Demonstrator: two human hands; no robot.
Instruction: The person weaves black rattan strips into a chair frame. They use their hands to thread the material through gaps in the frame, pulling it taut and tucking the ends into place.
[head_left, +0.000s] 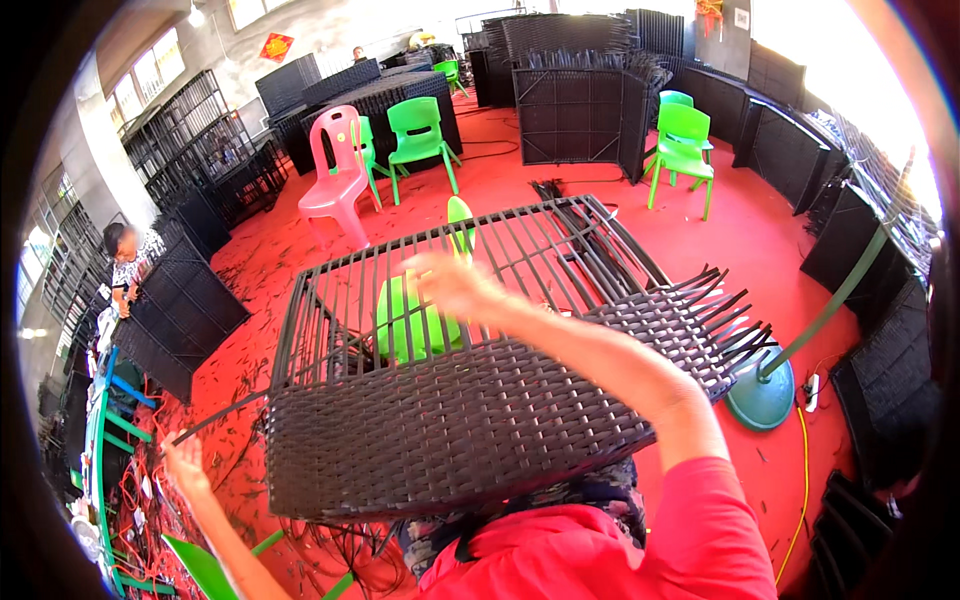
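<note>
A black panel frame lies in front of me, its near part covered in black woven strips (470,420) and its far part showing bare metal bars (335,290). Out to the left, my left hand (187,468) pinches the end of a long black plastic strip (225,412), which runs to the panel's left edge. My right hand (452,285) is over the bare bars near the middle, its arm crossing above the weave. Motion blurs its fingers, so I cannot see whether anything is in them. Loose strip ends (715,300) stick out at the panel's right side.
A green chair (410,320) shows through the bars. Beyond are a pink chair (338,185) and several green chairs (682,150). Right of the panel stands a pole on a round base (762,395), near a yellow cable (803,480). Another person (130,262) handles a black panel (180,310) at left.
</note>
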